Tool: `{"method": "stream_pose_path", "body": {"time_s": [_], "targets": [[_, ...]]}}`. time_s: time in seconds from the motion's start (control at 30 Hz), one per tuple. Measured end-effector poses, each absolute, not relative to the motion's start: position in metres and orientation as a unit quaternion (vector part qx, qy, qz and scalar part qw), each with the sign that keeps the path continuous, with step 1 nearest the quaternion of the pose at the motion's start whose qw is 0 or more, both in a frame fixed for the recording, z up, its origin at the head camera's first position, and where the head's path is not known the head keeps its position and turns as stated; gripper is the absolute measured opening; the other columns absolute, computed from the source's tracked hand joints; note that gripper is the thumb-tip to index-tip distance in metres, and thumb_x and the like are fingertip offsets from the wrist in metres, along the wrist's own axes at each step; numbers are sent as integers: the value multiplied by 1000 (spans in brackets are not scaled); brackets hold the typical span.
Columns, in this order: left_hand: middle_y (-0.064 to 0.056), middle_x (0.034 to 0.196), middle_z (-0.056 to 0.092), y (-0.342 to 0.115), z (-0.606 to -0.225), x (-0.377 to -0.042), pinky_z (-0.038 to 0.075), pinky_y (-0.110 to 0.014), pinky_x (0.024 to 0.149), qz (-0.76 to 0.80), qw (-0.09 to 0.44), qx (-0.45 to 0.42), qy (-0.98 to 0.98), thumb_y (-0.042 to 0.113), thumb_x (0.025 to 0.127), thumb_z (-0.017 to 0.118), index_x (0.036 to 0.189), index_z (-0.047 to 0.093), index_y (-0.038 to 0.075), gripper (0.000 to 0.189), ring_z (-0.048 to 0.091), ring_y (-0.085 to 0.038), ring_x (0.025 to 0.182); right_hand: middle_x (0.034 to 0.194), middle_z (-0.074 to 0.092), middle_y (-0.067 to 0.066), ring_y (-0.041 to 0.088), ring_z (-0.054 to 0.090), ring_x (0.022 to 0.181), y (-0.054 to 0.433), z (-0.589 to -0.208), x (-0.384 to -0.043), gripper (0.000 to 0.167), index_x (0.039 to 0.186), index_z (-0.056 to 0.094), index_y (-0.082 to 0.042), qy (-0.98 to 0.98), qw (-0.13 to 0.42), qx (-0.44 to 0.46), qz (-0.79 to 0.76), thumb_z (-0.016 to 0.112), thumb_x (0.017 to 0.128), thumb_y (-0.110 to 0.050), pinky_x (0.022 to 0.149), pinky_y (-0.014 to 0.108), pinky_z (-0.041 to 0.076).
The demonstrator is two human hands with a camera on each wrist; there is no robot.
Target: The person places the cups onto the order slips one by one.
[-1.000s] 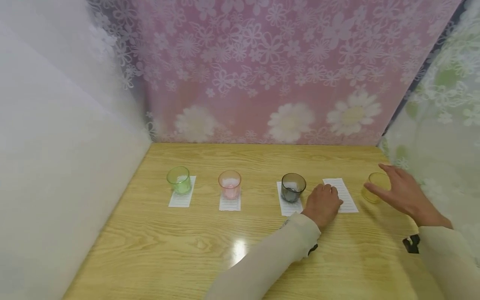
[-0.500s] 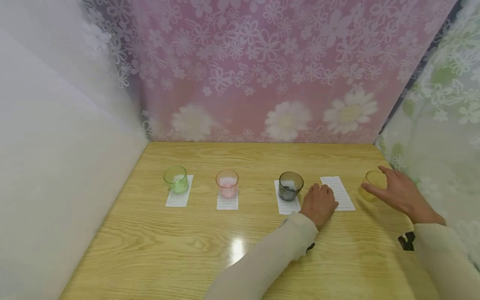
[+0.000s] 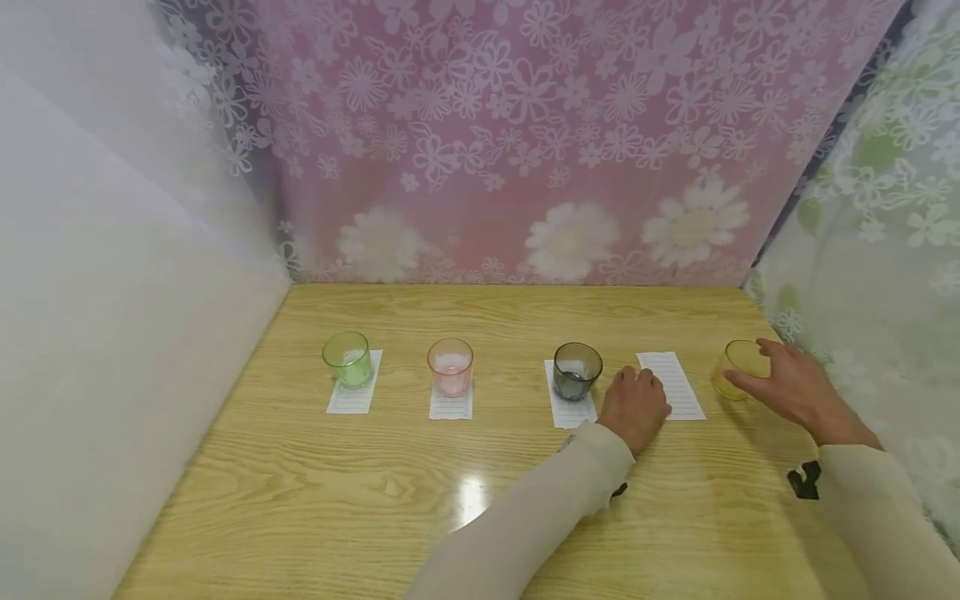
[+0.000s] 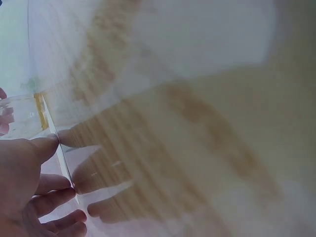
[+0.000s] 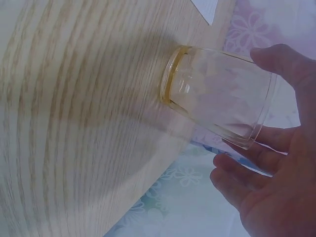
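My right hand (image 3: 798, 392) holds a yellow-tinted glass cup (image 5: 217, 94) by the rim, thumb on one side and fingers on the other. The cup stands upright at the table's right side. My left hand (image 3: 636, 408) rests low on the table, its fingertips at the near left edge of a lined paper slip (image 3: 673, 385). In the left wrist view, the thumb and fingers (image 4: 54, 185) meet that thin paper edge, which lies flat. A dark grey glass cup (image 3: 576, 372) stands on another slip (image 3: 570, 415) just left of my left hand.
Farther left, a pink glass cup (image 3: 451, 367) and a green glass cup (image 3: 347, 360) each stand on a paper slip. A pink flowered curtain (image 3: 510, 167) closes off the back of the wooden table (image 3: 315, 500). Pale walls (image 3: 135, 275) flank both sides.
My right hand has come closer to the yellow cup, its thumb and fingers drawing in on the rim. The left hand stays at the slip. The head view has shifted slightly.
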State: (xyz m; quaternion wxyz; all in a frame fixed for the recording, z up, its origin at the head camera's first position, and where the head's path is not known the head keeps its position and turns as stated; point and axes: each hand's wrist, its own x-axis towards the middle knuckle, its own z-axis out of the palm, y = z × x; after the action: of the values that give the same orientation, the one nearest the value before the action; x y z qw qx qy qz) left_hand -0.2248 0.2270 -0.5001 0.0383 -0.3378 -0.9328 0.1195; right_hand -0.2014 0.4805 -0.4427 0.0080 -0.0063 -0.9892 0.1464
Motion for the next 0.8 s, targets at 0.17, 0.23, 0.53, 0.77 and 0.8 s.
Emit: {"method": "stream_pose_path", "body": {"time_s": [0.17, 0.23, 0.53, 0.77, 0.8], "targets": [[14, 142, 60, 227, -500, -226, 46, -21, 118, 107, 35, -332, -936, 62, 114, 39, 155, 59, 28, 57, 55, -10, 129, 143, 49, 50, 70, 51, 123, 479, -444, -202, 94, 153, 38, 25, -989, 20, -8, 148, 70, 105, -49, 98, 81, 43], [14, 141, 60, 228, -500, -226, 45, -21, 119, 99, 36, -330, -938, 63, 114, 40, 154, 60, 28, 57, 54, -10, 129, 143, 50, 50, 69, 52, 122, 478, -444, -202, 93, 153, 39, 25, -988, 26, -7, 151, 71, 104, -49, 98, 80, 44], [17, 142, 61, 227, -492, -226, 42, -20, 122, 92, 44, -327, -940, 67, 112, 41, 152, 61, 29, 58, 54, -7, 131, 146, 51, 47, 66, 58, 119, 463, -436, -203, 92, 155, 39, 22, -984, 34, 2, 172, 73, 104, -47, 93, 78, 48], [19, 145, 59, 229, -495, -231, 40, -21, 123, 96, 25, -309, -946, 72, 111, 37, 153, 59, 33, 62, 52, -6, 132, 146, 53, 45, 63, 59, 120, 449, -438, -208, 92, 156, 40, 20, -983, 37, 11, 181, 73, 104, -48, 93, 76, 49], [20, 144, 59, 229, -495, -231, 39, -21, 123, 95, 24, -308, -946, 73, 110, 37, 152, 59, 33, 62, 52, -6, 131, 145, 53, 45, 64, 58, 120, 447, -439, -209, 91, 156, 40, 20, -982, 39, 13, 183, 74, 104, -48, 93, 77, 49]]}}
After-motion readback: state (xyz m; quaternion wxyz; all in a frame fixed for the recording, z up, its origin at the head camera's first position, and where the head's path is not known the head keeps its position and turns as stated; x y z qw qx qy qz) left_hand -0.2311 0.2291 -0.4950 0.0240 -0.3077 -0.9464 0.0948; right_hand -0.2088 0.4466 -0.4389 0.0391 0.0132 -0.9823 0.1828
